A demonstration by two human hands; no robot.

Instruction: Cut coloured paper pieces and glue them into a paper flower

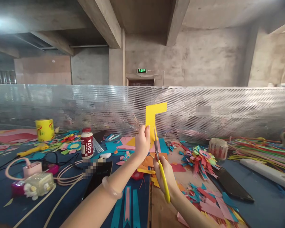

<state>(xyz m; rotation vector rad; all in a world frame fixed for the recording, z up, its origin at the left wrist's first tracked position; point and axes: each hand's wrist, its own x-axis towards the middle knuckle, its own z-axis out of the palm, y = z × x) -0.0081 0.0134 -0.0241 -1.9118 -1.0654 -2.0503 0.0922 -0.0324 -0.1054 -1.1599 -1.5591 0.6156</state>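
Observation:
My left hand point(142, 141) pinches a yellow sheet of craft paper or felt point(151, 117) and holds it up over the table. The sheet has an angular shape, with a strip reaching to the right at its top. In my right hand point(165, 175) are scissors point(165, 186) with yellow handles, blades pointing up. The blades lie close beside the lower right edge of the yellow sheet; I cannot tell whether they touch it. Below my hands lie orange pieces point(147, 165) and long teal and pink strips point(127, 205).
A Costa bottle point(86, 144), a yellow tape roll point(44, 129), a glue gun point(33, 150) and looped cables point(68, 174) are on the left. A ribbon flower point(200, 160), scraps point(211, 201), a black phone point(232, 183) and a jar point(218, 148) are right. A perforated metal panel point(218, 107) stands behind.

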